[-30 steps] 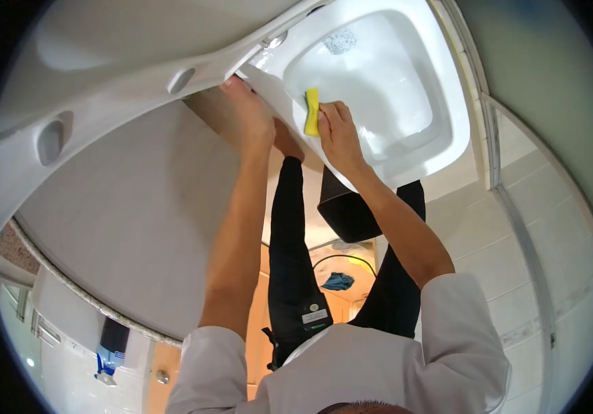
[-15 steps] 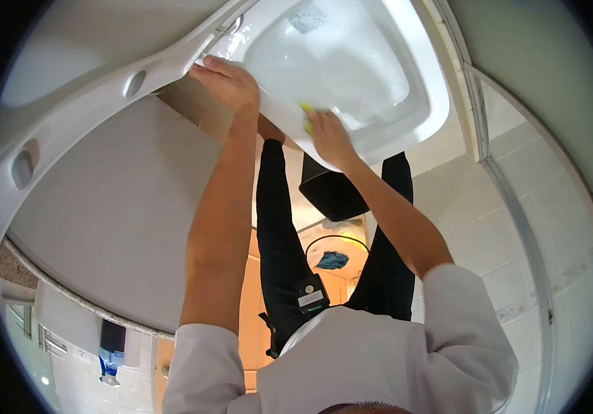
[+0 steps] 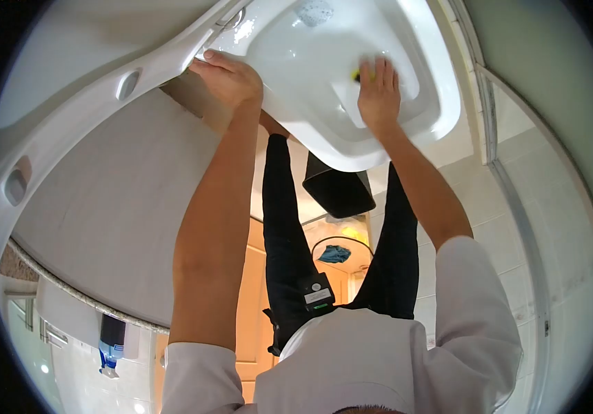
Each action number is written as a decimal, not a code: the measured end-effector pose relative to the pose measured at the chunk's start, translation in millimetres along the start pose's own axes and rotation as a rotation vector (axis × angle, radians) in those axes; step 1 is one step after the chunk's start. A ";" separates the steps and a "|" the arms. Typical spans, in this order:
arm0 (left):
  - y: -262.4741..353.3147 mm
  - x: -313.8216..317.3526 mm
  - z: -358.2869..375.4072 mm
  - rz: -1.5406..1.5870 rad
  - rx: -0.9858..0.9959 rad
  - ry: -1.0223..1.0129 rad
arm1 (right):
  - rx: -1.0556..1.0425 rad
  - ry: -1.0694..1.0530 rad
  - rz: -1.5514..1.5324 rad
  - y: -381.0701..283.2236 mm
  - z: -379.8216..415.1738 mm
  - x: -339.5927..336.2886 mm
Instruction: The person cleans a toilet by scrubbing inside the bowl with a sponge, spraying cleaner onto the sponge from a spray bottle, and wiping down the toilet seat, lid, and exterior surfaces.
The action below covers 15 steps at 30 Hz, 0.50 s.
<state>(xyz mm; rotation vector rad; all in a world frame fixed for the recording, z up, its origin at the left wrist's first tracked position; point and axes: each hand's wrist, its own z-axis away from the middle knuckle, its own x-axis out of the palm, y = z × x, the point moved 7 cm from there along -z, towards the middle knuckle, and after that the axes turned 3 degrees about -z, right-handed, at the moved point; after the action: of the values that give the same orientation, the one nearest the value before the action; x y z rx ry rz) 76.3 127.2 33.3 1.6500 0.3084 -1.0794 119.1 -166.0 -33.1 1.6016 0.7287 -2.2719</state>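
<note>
My right hand (image 3: 379,95) is inside a white basin (image 3: 293,124), pressing a yellow sponge with a dark part (image 3: 356,75) against its inner surface. Most of the sponge is hidden under my fingers. My left hand (image 3: 233,79) grips the basin's rim at the left, near a chrome fitting (image 3: 233,19). Its thumb lies on top, and the other fingers are partly out of sight. White suds (image 3: 315,12) sit at the far end of the basin, whose wet surface shines.
A white ledge with oval recesses (image 3: 128,85) curves along the left above a grey panel (image 3: 121,200). A black bin (image 3: 341,190) stands below the basin near my legs. A metal-framed shower screen (image 3: 514,200) runs along the right. A blue bottle (image 3: 110,348) is at lower left.
My right hand has moved with the sponge from the basin's near rim, inward and to the right, onto the inner surface. My left hand keeps its grip on the rim.
</note>
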 end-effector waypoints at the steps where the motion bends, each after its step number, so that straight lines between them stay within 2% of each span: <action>1: 4.3 -2.6 -1.1 -0.011 0.006 -0.008 | -0.041 0.139 0.006 -5.5 -18.9 -5.8; 4: 12.6 -4.6 8.6 -0.045 -0.080 -0.075 | -0.089 0.118 -0.134 -30.8 -48.4 43.0; 5: 15.4 -5.1 8.0 -0.016 -0.089 -0.067 | -0.168 -0.094 0.045 -50.1 -38.8 60.5; 7: 14.2 -0.3 1.1 0.018 -0.094 -0.052 | -0.194 -0.106 -0.323 -74.9 -11.1 50.5; 8: 11.2 -0.3 0.4 -0.005 -0.076 -0.031 | -0.188 -0.109 -0.324 -67.9 -10.2 46.9; 10: 12.8 -4.4 6.4 -0.033 -0.057 -0.021 | -0.336 -0.173 -0.152 -44.9 -5.7 38.0; 11: 16.0 -5.6 8.3 -0.048 -0.156 -0.070 | -0.363 -0.080 -0.065 -21.9 -20.2 34.6; 12: 16.3 -3.6 8.4 -0.062 -0.254 -0.111 | -0.278 -0.005 -0.031 0.7 -49.5 22.6; 13: 9.1 -0.6 6.8 -0.060 -0.252 -0.103 | -0.199 0.066 -0.001 14.0 -70.2 9.6; 15: -2.5 1.1 2.7 -0.157 -0.099 -0.032 | -0.171 0.019 0.058 4.0 -56.6 19.6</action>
<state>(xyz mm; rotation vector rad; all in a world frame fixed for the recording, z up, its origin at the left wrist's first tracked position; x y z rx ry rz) 74.0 125.5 30.8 1.5385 0.4688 -1.1874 159.3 -137.4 -67.2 1.5459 0.8456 -2.0953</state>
